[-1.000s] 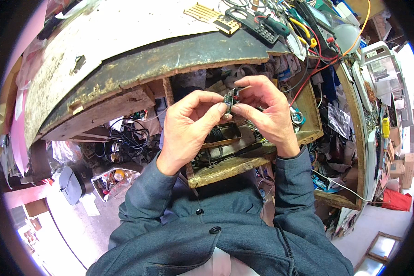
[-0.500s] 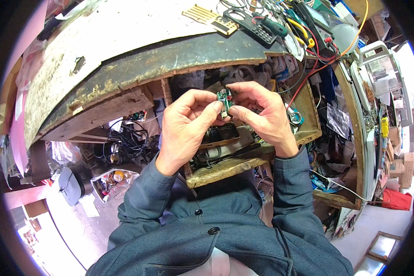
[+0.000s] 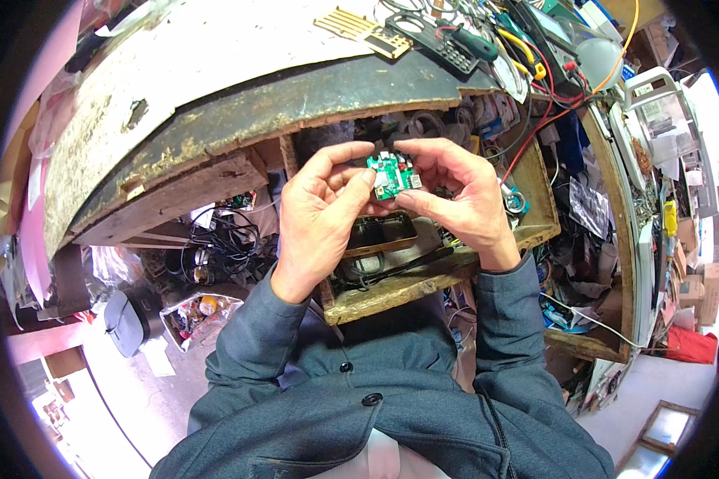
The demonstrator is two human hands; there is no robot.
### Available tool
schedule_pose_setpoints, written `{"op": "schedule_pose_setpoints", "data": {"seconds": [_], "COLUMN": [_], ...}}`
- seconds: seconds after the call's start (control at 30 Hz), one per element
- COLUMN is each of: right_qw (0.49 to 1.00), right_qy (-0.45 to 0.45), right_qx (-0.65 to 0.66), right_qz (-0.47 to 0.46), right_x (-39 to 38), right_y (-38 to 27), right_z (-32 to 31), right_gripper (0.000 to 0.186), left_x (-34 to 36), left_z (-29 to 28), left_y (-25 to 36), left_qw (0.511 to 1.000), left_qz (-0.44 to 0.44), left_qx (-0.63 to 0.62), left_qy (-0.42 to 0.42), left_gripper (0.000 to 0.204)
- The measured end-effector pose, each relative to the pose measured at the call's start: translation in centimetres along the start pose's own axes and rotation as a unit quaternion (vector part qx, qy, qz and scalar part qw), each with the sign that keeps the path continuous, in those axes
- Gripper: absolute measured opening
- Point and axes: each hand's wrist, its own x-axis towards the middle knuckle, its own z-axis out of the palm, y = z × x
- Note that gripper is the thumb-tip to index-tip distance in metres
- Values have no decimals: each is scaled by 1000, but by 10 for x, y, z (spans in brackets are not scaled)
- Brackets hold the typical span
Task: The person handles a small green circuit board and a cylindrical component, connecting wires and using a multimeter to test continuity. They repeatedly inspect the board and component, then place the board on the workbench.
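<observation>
I hold a small green circuit board between both hands, above the open wooden drawer under the table. My left hand pinches the board's edge at nine o'clock with thumb and forefinger; my right hand grips it from three o'clock, fingers curled round its top and bottom edges. At one o'clock from the board, on the tabletop, lie a green-handled screwdriver and tangled red and yellow wires.
</observation>
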Motion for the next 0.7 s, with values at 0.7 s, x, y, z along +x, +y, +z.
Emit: {"op": "schedule_pose_setpoints", "data": {"seconds": [0.7], "right_qw": [1000], "right_qy": [16], "right_qx": [-23], "right_qz": [-11], "right_x": [0], "right_y": [0], "right_z": [-1], "right_gripper": [37], "left_x": [1], "left_z": [-1], "left_y": [-1], "left_qw": [1000], "left_qz": [-6], "left_qx": [23], "left_qy": [-1], "left_gripper": [27]}}
